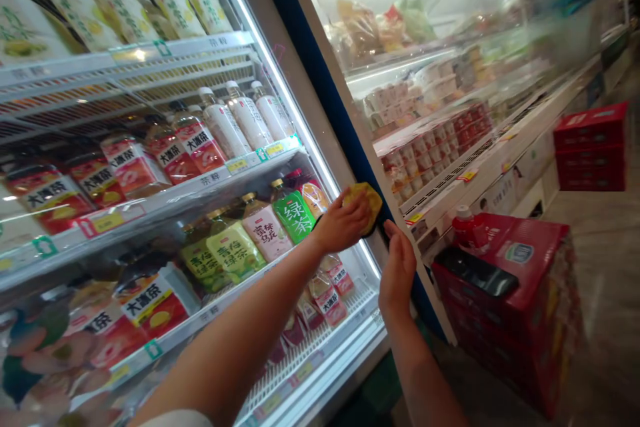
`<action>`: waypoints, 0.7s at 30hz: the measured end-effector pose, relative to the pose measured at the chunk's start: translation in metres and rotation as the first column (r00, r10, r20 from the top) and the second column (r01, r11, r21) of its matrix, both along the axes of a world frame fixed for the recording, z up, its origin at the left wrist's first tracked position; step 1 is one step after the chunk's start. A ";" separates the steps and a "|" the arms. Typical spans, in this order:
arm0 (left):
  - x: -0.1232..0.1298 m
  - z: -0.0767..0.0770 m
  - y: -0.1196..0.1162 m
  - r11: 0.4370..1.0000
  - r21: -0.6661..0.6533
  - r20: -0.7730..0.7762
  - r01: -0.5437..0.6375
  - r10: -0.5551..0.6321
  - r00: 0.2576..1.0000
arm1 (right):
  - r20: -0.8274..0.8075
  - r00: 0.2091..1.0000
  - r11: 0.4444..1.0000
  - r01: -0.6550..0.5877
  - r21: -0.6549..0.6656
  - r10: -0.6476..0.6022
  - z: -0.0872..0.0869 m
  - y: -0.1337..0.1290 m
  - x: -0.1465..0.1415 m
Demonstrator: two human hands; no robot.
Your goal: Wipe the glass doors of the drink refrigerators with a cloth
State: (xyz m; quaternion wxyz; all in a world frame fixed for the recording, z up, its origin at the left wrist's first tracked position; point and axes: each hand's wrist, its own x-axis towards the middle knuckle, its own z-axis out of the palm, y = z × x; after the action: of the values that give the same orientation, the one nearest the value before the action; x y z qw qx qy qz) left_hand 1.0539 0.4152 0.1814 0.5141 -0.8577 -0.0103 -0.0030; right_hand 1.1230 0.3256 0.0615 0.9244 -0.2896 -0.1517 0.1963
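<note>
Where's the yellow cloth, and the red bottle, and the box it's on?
Yellow cloth [375, 204]: head view, its uncovered right side.
Red bottle [471, 231]: head view, its body, below the white cap.
Box [543, 248]: head view, its top.

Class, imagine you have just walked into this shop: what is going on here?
A person stands at an upright fridge of bottled drinks. Their left hand holds a yellow cloth against the edge of the fridge front. Their right hand is raised just beside it, with no cloth in it. To the right, a red box carries a small red bottle and a flat black object.
</note>
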 end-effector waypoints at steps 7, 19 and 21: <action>-0.009 -0.033 -0.011 0.997 0.079 0.325 -0.007 -0.019 0.945 | -0.028 1.000 1.000 0.007 0.014 -0.007 0.011 -0.006 -0.009; -0.062 0.033 -0.019 0.994 0.089 0.508 -0.068 0.013 0.861 | 0.013 0.999 0.999 -0.052 0.013 0.052 0.024 -0.018 -0.020; -0.065 0.014 -0.022 0.998 0.057 0.317 -0.037 0.017 0.948 | 0.034 0.998 0.998 -0.050 0.029 0.049 0.028 -0.021 -0.026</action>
State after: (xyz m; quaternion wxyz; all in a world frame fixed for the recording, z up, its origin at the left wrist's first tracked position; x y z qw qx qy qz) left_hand 0.9890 0.3928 0.1958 0.5323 -0.8295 -0.1043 -0.1335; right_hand 1.0971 0.3047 0.0894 0.9208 -0.2751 -0.1772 0.2121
